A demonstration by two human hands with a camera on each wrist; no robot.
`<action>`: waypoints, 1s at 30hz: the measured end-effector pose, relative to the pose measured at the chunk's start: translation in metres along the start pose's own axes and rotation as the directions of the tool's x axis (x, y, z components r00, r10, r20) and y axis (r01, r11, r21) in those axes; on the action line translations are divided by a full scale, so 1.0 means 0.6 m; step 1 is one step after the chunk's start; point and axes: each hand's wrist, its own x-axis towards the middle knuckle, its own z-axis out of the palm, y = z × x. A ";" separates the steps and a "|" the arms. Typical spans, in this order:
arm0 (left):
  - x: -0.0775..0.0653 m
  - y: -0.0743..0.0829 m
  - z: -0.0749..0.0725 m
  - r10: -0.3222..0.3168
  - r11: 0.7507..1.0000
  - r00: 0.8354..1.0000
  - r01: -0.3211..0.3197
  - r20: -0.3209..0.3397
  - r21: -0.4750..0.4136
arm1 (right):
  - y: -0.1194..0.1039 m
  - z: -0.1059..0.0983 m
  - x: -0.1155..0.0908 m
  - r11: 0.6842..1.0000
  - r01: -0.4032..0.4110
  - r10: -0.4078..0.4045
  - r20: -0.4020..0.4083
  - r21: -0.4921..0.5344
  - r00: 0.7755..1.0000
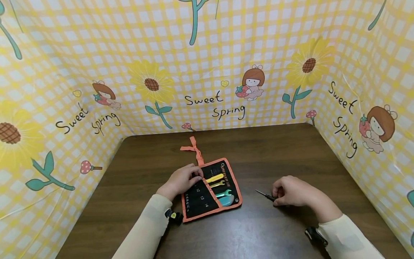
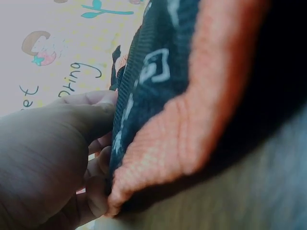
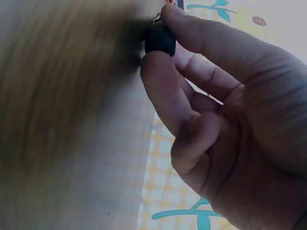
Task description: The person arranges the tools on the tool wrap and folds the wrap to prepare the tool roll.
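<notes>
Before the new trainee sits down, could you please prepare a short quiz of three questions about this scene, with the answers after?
1. True or false: the right hand holds the thin, dark-handled tool apart from the pouch.

2. Multiple choice: what does the left hand grip?
A. a green wrench
B. the pouch
C. the patterned cloth

3. Fill in the missing number: in the head view, three printed numbers can be read on the pouch as 12, 13 and ___.

Key:
1. True.
2. B, the pouch.
3. 14.
</notes>
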 end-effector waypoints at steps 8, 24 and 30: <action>0.000 -0.004 0.008 0.011 1.000 0.999 -0.012 -0.052 -0.012 | 0.011 -0.003 -0.007 1.000 -0.019 0.019 -0.007 -0.018 1.000; -0.002 0.013 0.022 0.029 0.999 0.995 -0.033 -0.093 -0.041 | 0.014 -0.026 0.006 0.996 -0.014 0.007 -0.082 -0.083 0.997; 0.000 0.019 0.022 0.036 0.998 0.995 -0.041 -0.092 -0.046 | 0.009 -0.049 0.028 0.996 -0.006 -0.003 -0.102 -0.087 0.995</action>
